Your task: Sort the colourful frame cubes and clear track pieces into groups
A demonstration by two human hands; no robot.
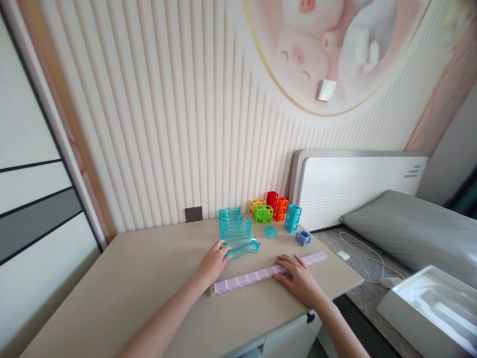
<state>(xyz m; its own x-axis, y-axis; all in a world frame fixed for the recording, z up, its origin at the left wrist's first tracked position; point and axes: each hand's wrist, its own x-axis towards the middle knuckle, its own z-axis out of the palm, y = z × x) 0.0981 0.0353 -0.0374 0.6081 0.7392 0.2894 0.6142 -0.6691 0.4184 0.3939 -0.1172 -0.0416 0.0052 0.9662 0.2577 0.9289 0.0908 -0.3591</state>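
Note:
Clear teal plastic pieces (235,227) lie in a row on the table. My left hand (216,259) pinches the left end of the nearest teal piece (243,249). A long lilac strip with pale cross bands (248,279) lies diagonally in front of the teal pieces. My right hand (293,274) rests over the strip right of its middle, fingers spread a little, thumb on the near side. Behind them stand yellow (257,206), green (264,214), red (272,199), orange (280,209) and blue (292,218) blocks, with a small teal piece (271,231) and a small blue block (303,238) nearer.
The beige table (156,263) meets a ribbed wall with a dark socket (194,214). On the right are a white headboard (357,184), a grey pillow (413,228), a white cable (372,256) and a white open box (432,313).

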